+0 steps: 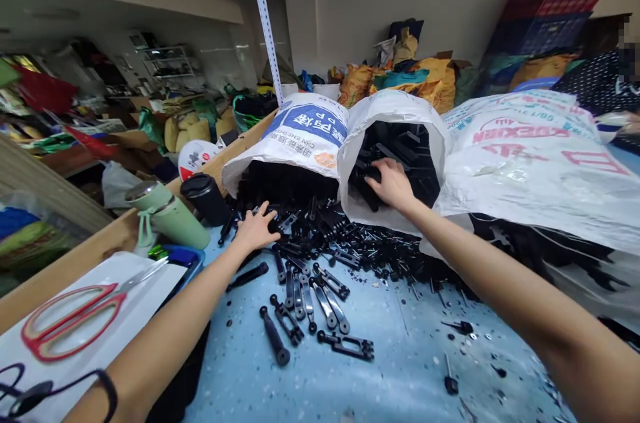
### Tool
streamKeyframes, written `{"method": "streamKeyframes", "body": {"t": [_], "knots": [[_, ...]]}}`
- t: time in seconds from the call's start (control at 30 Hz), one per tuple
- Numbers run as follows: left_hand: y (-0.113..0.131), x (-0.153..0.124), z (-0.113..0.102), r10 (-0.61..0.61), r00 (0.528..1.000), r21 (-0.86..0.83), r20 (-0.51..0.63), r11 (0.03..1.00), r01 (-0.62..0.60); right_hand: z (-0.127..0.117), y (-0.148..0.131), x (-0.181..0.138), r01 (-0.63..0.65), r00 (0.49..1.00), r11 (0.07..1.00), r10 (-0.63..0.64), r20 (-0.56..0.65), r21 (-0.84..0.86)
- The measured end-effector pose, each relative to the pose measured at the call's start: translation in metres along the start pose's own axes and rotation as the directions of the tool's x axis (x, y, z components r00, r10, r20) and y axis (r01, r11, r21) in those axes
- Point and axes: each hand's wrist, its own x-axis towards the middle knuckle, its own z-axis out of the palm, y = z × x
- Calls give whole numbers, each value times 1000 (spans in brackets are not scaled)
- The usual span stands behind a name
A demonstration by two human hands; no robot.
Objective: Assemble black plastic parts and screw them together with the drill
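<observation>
My left hand (257,228), fingers spread, reaches over a heap of black plastic parts (320,226) in front of the left white sack (300,133). My right hand (393,184) is in the mouth of the middle white sack (353,200), its fingers curled on a dark plastic part among long black parts (400,143). That part's full shape is hidden. Nearer to me, several black arm-like pieces with ball ends (274,336) and a slotted black piece (353,346) lie loose on the blue tabletop (240,370).
At right, a large white sack (530,150) lies open with black parts inside. Small screws and knobs (451,383) are scattered near my right forearm. On the left are red-handled scissors (75,323), a green bottle (173,216) and a black cup (205,198) by the wooden edge.
</observation>
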Motion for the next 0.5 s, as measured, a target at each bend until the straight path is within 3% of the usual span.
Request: {"method": "streamKeyframes", "body": {"t": [0.07, 0.2, 0.37, 0.5], "knots": [[4, -17, 5, 18, 997, 23, -80, 1000, -16, 13, 0, 45, -104, 994, 990, 108, 32, -98], [15, -29, 18, -25, 976, 46, -215, 998, 36, 45, -1, 103, -237, 915, 944, 296, 276, -228], [16, -25, 24, -64, 980, 33, -190, 997, 72, 76, 19, 128, -110, 904, 937, 233, 357, -332], [14, -26, 24, -53, 979, 31, -196, 998, 60, 63, 38, 105, 42, 869, 954, 112, 482, -298]]}}
